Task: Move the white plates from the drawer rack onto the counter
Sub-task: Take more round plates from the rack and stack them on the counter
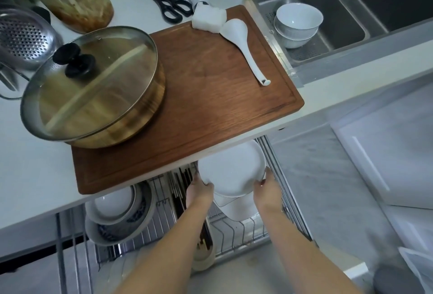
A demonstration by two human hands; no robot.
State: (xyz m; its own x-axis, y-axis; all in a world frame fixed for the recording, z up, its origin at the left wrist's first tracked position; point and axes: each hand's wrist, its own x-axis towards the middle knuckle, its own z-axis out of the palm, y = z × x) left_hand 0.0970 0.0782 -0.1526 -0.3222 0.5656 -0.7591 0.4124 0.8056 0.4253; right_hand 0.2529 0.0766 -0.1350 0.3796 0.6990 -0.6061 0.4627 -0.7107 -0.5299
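A stack of white plates (230,172) is held between both hands just under the near edge of the counter (35,169), above the open drawer rack (239,230). The left hand (199,192) is clamped on the stack's left rim, its fingers curled under the plates, and the right hand (267,189) is clamped on the right rim in the same way; the hands are kept apart by the width of the plates. The far part of the stack is hidden beneath the counter edge. Below the plates, a white container (236,209) can be seen in the wire rack, partly covered by the stack. To the left in the same drawer, a pile of bowls (117,218) with blue patterns is set, and dark chopsticks (180,186) are kept in a compartment between the bowls and the plates. On the counter above, a wooden cutting board (210,97) is laid, with a pot (93,87) under a glass lid at its left side and a white rice spoon (243,45) near its far right corner. Black-handled scissors (168,3) are placed beyond the board. To the far right, two white bowls (296,24) are nested in the steel sink (351,12).
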